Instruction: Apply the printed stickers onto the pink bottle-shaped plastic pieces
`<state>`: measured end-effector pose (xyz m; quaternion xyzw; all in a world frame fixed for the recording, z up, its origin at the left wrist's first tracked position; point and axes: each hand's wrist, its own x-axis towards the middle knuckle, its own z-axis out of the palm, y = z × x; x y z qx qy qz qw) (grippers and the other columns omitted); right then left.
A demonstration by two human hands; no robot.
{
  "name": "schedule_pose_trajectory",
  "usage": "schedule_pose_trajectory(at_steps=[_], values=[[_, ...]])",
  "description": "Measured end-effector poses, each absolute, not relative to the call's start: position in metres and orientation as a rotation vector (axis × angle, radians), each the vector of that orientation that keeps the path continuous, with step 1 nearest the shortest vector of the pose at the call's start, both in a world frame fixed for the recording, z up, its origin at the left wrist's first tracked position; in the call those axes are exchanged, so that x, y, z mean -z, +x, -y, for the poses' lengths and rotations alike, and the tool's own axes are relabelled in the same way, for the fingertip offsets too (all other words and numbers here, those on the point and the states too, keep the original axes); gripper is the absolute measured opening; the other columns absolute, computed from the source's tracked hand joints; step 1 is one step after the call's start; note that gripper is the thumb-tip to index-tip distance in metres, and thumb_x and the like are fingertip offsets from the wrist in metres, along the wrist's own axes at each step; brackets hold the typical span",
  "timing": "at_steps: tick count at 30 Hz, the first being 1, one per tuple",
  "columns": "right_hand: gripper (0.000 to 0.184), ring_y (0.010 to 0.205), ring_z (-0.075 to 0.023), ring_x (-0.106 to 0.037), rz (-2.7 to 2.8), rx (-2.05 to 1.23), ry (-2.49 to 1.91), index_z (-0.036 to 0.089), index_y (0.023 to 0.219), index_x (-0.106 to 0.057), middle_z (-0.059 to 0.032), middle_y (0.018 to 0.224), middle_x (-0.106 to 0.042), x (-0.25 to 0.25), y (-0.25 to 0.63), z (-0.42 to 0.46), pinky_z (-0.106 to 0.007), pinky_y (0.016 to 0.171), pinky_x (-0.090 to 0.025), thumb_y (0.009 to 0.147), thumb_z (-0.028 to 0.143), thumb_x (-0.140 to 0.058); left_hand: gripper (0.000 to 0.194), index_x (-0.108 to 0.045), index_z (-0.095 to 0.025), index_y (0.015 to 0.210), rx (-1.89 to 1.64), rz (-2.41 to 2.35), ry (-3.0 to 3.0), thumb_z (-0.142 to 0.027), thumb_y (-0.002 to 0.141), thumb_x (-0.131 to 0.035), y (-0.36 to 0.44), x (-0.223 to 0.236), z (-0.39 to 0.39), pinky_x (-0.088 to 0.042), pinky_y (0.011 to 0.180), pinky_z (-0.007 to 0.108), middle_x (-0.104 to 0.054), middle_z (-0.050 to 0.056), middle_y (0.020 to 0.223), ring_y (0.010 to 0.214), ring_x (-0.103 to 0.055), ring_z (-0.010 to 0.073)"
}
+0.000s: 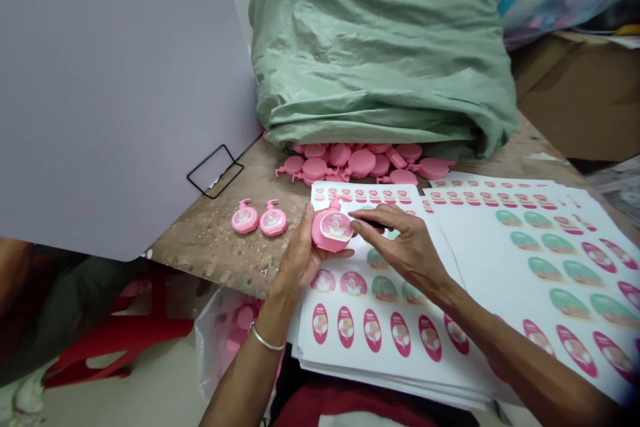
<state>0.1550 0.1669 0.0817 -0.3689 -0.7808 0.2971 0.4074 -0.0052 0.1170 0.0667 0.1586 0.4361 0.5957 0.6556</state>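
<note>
holding pink oval-labelled pump bottle [323,235], left hand [299,260] curled round, right hand [400,243] on label [336,225]

Speckled wooden tabletop [210,240], sticker sheets [500,287], two labelled pink bottles [259,219], unlabelled pink bottles [361,163]

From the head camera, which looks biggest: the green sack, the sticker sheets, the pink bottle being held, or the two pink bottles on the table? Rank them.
1. Green sack and sticker sheets: too close to rank.
2. Held bottle, though nearness to the camera may flatter it.
3. Two table bottles, alike.
</note>
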Motion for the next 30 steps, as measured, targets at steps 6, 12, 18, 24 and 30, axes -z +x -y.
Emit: schedule_pose_trajectory(at_steps=[6,12,18,24,30], values=[[0.015,0.067,-0.0172,-0.056,2.005,-0.654,-0.922,0.023,0.094,-0.075,-0.0030,0.072,-0.069,-0.0800,0.1550,-0.1625,-0.035,0.067,-0.046,0.086,0.030,-0.065,0.046,-0.068,-0.012,0.111,-1.372,-0.970,0.357,-0.050,0.093,-0.048,0.0008,-0.0675,-0.1149,-0.062,0.074,0.040,-0.072,0.014,0.102,0.093,-0.069,0.0252],[0.015,0.064,-0.0158,-0.051,2.013,-0.628,-0.903,0.022,0.095,-0.075,-0.0016,0.067,-0.064,-0.0809,0.1558,-0.1634,-0.034,0.067,-0.044,0.086,0.028,-0.065,0.045,-0.066,-0.011,0.112,-1.371,-0.977,0.335,-0.047,0.096,-0.043,0.0030,-0.0699,-0.1163,-0.062,0.075,0.040,-0.072,0.015,0.103,0.092,-0.070,0.0249],[0.015,0.063,-0.0160,-0.051,2.017,-0.586,-0.902,0.023,0.095,-0.075,-0.0004,0.063,-0.060,-0.0806,0.1548,-0.1636,-0.034,0.067,-0.043,0.086,0.030,-0.064,0.045,-0.066,-0.011,0.111,-1.377,-0.977,0.321,-0.048,0.094,-0.047,0.0028,-0.0706,-0.1159,-0.062,0.076,0.041,-0.071,0.014,0.106,0.092,-0.070,0.0251],[0.016,0.064,-0.0166,-0.052,2.015,-0.575,-0.905,0.023,0.094,-0.075,-0.0014,0.064,-0.061,-0.0827,0.1554,-0.1630,-0.034,0.066,-0.044,0.086,0.031,-0.064,0.045,-0.066,-0.011,0.108,-1.375,-0.981,0.315,-0.049,0.094,-0.047,0.0042,-0.0735,-0.1173,-0.062,0.076,0.041,-0.072,0.014,0.103,0.092,-0.070,0.0247],[0.015,0.063,-0.0161,-0.050,2.011,-0.561,-0.890,0.021,0.094,-0.075,-0.0013,0.063,-0.059,-0.0830,0.1563,-0.1624,-0.033,0.065,-0.042,0.086,0.027,-0.064,0.045,-0.065,-0.010,0.108,-1.367,-0.988,0.312,-0.046,0.097,-0.041,0.0048,-0.0752,-0.1179,-0.062,0.075,0.039,-0.072,0.014,0.103,0.092,-0.069,0.0241]])
